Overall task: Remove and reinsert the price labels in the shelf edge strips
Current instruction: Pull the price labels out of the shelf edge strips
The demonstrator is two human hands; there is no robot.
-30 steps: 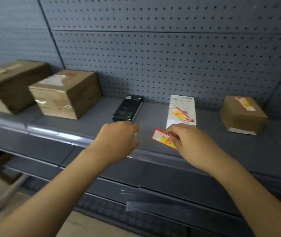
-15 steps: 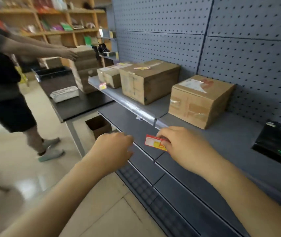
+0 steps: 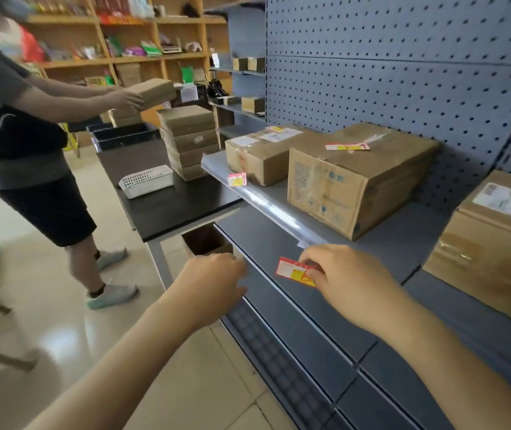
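My right hand (image 3: 346,282) pinches a red and yellow price label (image 3: 293,271) by its right end, just in front of the clear edge strip (image 3: 274,209) of the grey shelf (image 3: 403,240). My left hand (image 3: 212,282) hovers to the left of the label with fingers loosely curled, holding nothing. Another red and yellow label (image 3: 237,179) sits in the strip near the shelf's far left end. Two more labels (image 3: 346,146) (image 3: 276,129) lie on top of the cardboard boxes.
Cardboard boxes (image 3: 353,181) (image 3: 260,153) (image 3: 490,246) stand on the shelf. A lower grey shelf (image 3: 310,315) lies beneath my hands. A person (image 3: 27,144) at left holds a box over a black table (image 3: 173,200) with a white basket (image 3: 146,181) and stacked boxes (image 3: 190,141).
My view has swung left along the shelf. Both hands moved left with it, the right hand still pinching the label. The person and black table came into view.
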